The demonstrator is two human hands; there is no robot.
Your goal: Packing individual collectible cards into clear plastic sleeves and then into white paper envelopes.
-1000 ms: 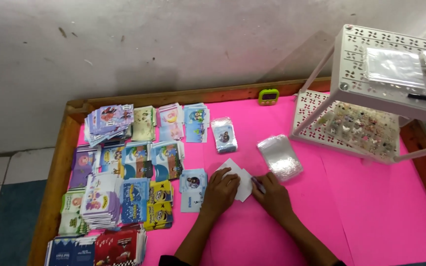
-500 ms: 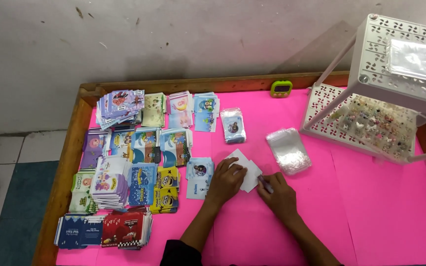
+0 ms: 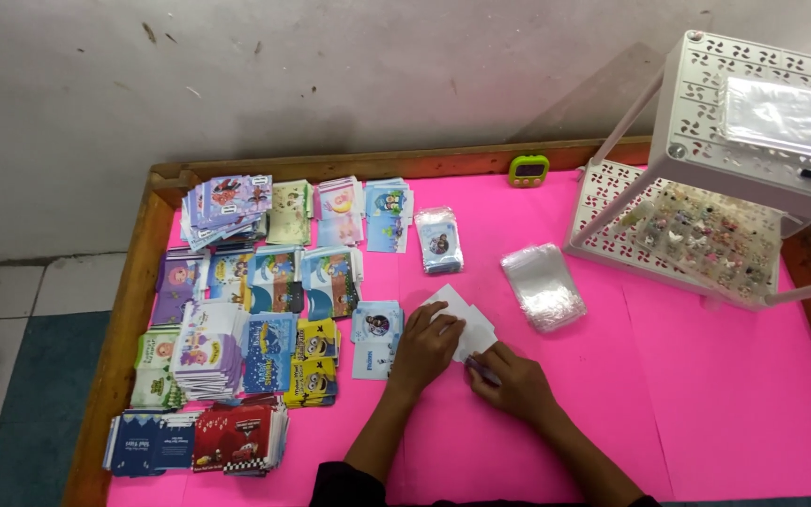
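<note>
Head view, frame centre: white card (image 3: 466, 324) on pink table (image 3: 706, 394), pinned flat under left hand (image 3: 424, 345), right hand (image 3: 509, 380) clenched on purple pen (image 3: 481, 369); likely light, thin, bendable, best lifted by edges.

You have one view only — the head camera, looking steeply down and forward from above your hands (image 3: 466, 361) at middling range, taking in the pink surface (image 3: 706, 394) from its near edge to the wall (image 3: 377, 75) behind it.
</note>
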